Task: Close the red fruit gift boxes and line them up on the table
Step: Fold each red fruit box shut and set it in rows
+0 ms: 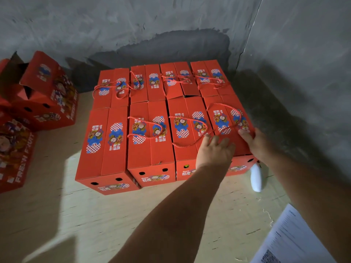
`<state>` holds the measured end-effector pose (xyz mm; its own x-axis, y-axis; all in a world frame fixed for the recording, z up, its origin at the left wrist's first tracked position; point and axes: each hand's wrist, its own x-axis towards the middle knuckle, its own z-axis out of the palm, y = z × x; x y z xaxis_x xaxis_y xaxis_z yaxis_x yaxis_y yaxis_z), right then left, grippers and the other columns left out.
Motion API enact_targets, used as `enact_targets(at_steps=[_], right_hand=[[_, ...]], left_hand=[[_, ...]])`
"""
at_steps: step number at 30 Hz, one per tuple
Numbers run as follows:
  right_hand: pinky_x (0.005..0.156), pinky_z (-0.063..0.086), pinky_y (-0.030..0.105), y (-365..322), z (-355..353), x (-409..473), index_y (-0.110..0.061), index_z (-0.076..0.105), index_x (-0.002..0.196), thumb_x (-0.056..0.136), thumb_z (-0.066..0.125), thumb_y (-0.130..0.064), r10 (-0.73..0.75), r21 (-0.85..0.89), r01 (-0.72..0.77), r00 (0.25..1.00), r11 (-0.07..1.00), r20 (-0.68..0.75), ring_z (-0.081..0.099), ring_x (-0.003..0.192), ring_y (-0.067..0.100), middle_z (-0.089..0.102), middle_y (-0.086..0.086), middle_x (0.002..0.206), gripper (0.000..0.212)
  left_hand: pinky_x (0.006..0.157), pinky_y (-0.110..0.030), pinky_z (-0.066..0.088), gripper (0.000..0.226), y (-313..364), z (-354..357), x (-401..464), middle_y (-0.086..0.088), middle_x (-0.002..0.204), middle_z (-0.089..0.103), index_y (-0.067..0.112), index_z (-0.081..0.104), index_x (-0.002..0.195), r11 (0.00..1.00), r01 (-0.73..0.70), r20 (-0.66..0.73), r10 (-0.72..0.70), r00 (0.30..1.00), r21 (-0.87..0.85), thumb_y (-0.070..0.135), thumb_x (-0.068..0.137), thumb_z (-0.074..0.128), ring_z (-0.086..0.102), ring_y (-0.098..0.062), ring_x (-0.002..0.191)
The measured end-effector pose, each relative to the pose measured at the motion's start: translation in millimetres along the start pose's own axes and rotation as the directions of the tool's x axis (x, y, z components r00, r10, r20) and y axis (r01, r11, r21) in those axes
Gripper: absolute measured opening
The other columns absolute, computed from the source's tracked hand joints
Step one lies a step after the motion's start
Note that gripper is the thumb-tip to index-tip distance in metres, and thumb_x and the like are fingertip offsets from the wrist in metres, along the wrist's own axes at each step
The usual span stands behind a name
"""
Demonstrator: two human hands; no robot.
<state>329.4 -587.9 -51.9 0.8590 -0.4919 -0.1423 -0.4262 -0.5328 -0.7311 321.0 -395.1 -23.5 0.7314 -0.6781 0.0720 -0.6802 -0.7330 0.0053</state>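
Note:
Several closed red fruit gift boxes stand in two rows on a pale wooden table (57, 205). My left hand (215, 151) lies flat with fingers straight on the lid of the front right box (226, 118), near its front edge. My right hand (254, 143) touches the same lid's right edge with the fingers extended. That box's rope handle lies loose on its lid. The front left box (103, 147) has no rope handle in sight. A box in the back row (180, 80) shows a gap at its front flap.
At the left stand more red boxes; one open box (40, 88) has its flaps raised. A white foam piece (256, 177) lies by the front right box. Printed paper (288, 240) sits at the lower right. Grey concrete walls close off the back and right.

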Motion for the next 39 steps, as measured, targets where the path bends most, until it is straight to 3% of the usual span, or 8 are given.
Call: enact_targets(at_steps=[5,9,13,15,21,29,35,39], right_hand=[[0.115,0.033,0.056,-30.9,17.9,-20.2,-0.009,0.026,0.154,0.105,0.037,-0.053,0.100,-0.405,-0.137,0.989,0.904,-0.113,0.034,0.141,0.049,0.030,0.028,0.155,0.067],[0.122,0.013,0.053,-51.6,38.3,-65.2,-0.024,0.026,0.158,0.106,0.037,-0.052,-0.136,-0.502,0.113,0.991,0.858,-0.009,0.010,0.153,0.038,0.014,0.015,0.167,0.060],[0.117,0.028,0.052,-84.1,78.6,-121.9,-0.019,0.040,0.154,0.107,0.044,-0.035,-0.354,-0.394,0.352,0.932,0.849,0.069,0.025,0.149,0.036,0.037,0.012,0.160,0.050],[0.110,0.035,0.051,-98.8,99.9,-156.9,-0.013,0.048,0.149,0.104,0.052,-0.025,-0.456,-0.328,0.461,0.885,0.825,0.097,0.038,0.140,0.039,0.050,0.013,0.149,0.047],[0.117,0.030,0.050,-137.3,171.8,-253.0,-0.014,0.048,0.150,0.092,0.069,-0.020,-0.483,-0.233,0.557,0.820,0.797,0.308,0.033,0.146,0.037,0.042,0.014,0.156,0.061],[0.112,0.035,0.043,-221.4,252.9,-338.1,-0.009,0.048,0.149,0.089,0.065,-0.013,-0.513,-0.175,0.678,0.677,0.714,0.527,0.040,0.142,0.039,0.039,0.019,0.155,0.063],[0.119,0.023,0.035,-263.3,284.2,-367.1,-0.020,0.033,0.158,0.097,0.056,-0.017,-0.478,-0.112,0.646,0.660,0.755,0.580,0.019,0.155,0.025,0.020,0.011,0.167,0.065],[0.120,0.030,0.040,-268.6,288.8,-345.6,-0.018,0.036,0.157,0.096,0.060,-0.017,-0.473,-0.139,0.638,0.682,0.757,0.557,0.028,0.151,0.024,0.027,0.009,0.165,0.066]], left_hand=[[0.122,-0.045,0.018,0.051,-9.9,-1.6,-6.7,0.009,0.160,0.035,0.033,0.041,0.150,0.990,0.023,0.052,-0.016,0.998,-0.137,0.034,0.101,0.056,0.028,-0.026,0.145],[0.114,-0.041,0.027,0.038,-30.6,-10.8,-44.6,0.009,0.151,0.047,0.028,0.060,0.136,0.939,0.021,-0.015,-0.028,0.999,-0.343,0.026,0.099,0.054,0.033,-0.023,0.137],[0.096,-0.037,0.038,0.017,-50.9,-18.4,-110.2,0.004,0.126,0.062,0.020,0.066,0.102,0.848,0.189,-0.078,-0.260,0.962,-0.496,0.014,0.090,0.056,0.051,-0.027,0.116],[0.096,-0.040,0.042,0.014,-62.5,-15.3,-152.2,0.003,0.126,0.063,0.018,0.066,0.101,0.807,0.270,-0.071,-0.358,0.931,-0.525,0.017,0.091,0.056,0.054,-0.026,0.114],[0.101,-0.037,0.045,0.034,-122.4,-17.0,-309.2,0.011,0.128,0.063,0.026,0.064,0.122,0.717,0.479,-0.023,-0.567,0.823,-0.507,0.020,0.089,0.055,0.058,-0.019,0.117],[0.107,-0.037,0.037,0.049,-283.3,-97.1,-462.5,0.000,0.141,0.053,0.028,0.056,0.138,0.468,0.852,0.014,-0.875,0.484,-0.236,0.024,0.089,0.057,0.050,-0.028,0.127],[0.110,-0.048,0.035,0.055,-387.8,-127.0,-453.6,-0.010,0.145,0.044,0.021,0.044,0.145,0.402,0.894,0.108,-0.897,0.428,-0.199,0.028,0.093,0.060,0.040,-0.037,0.133],[0.120,-0.047,0.028,0.083,-448.8,-105.6,-412.6,-0.010,0.162,0.029,0.017,0.015,0.161,0.391,0.887,0.144,-0.890,0.433,-0.245,0.031,0.095,0.064,0.029,-0.039,0.147]])
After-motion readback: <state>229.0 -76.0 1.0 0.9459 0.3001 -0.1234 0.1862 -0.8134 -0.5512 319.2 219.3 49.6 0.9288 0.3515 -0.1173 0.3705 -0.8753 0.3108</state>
